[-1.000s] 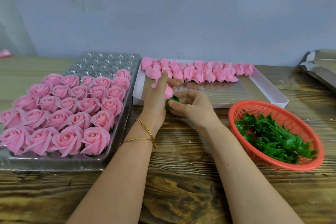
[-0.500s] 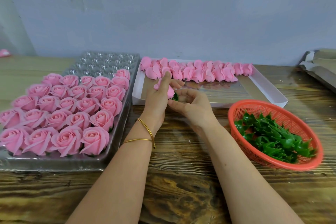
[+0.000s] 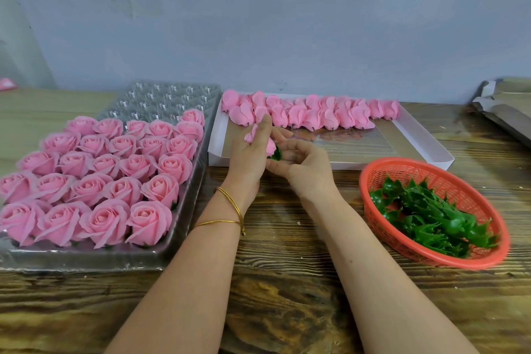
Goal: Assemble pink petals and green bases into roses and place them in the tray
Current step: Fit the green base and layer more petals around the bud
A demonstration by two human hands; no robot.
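Pink bud (image 3: 270, 147), gripped in our left hand (image 3: 247, 158); right hand (image 3: 307, 172) pinches green base (image 3: 276, 153) onto it. Next, we judge: tray (image 3: 86, 259).

green base (image 3: 277, 154) mostly hidden, held pink petals (image 3: 270, 147) partly covered, tray (image 3: 86, 261) cut off at left

Wooden table (image 3: 287, 296): rose tray (image 3: 169, 95), white box (image 3: 425, 141), red basket (image 3: 459, 184).

perhaps a craft workshop: rose-filled tray (image 3: 86, 261), wooden bench (image 3: 287, 296)
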